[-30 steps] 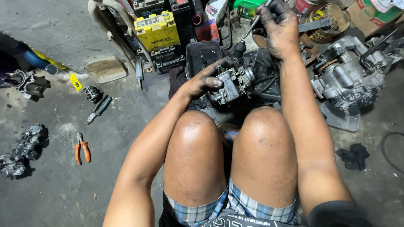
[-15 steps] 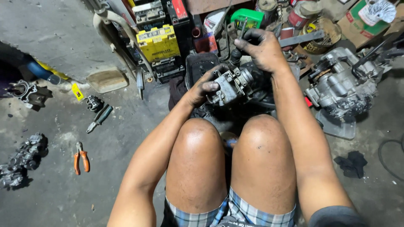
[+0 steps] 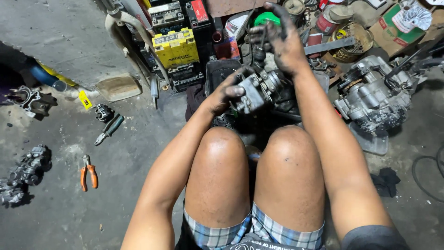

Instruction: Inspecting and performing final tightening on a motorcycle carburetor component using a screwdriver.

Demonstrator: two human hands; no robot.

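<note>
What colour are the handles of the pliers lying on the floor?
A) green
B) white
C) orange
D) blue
C: the pliers on the concrete floor, off to the person's left, have bright orange handles, far from the left hand that holds the carburetor.

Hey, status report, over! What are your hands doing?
Left hand grips grey carburetor. Right hand raised above it, pinching a small dark part. Nothing blocks them; engine block sits off right.
</note>
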